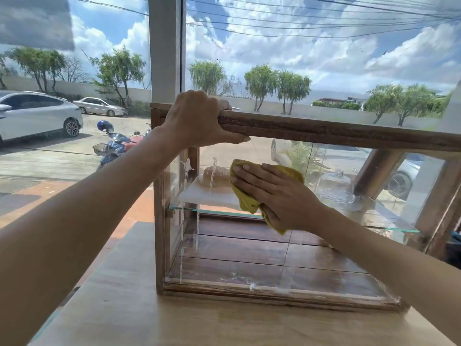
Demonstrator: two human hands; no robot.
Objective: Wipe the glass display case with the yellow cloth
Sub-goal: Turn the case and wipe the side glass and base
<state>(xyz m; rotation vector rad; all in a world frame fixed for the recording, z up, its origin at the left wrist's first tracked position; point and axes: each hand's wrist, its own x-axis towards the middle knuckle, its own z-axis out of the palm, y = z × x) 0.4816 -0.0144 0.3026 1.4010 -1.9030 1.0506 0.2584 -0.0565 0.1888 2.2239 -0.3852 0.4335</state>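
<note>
Cloth [245,196] lies under flat open right hand [277,196] on case glass [249,258]; left hand [197,118] grips top frame [324,131].

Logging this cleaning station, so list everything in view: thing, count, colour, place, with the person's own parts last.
glass display case: one, dark wood frame, on the table
table: one, light wood, under the case
yellow cloth: one, yellow, pressed to the front glass
glass shelf: one, clear, mid-height inside the case
bread: one, tan, on a white board on the shelf, left
glass dome: one, clear, on the shelf, right
cleaner streaks: several, white, running down the glass, left
cars: at least two, white and silver, outside
scooter: one, blue, outside
left hand: gripping the case's top rail
right hand: flat on the cloth
</note>
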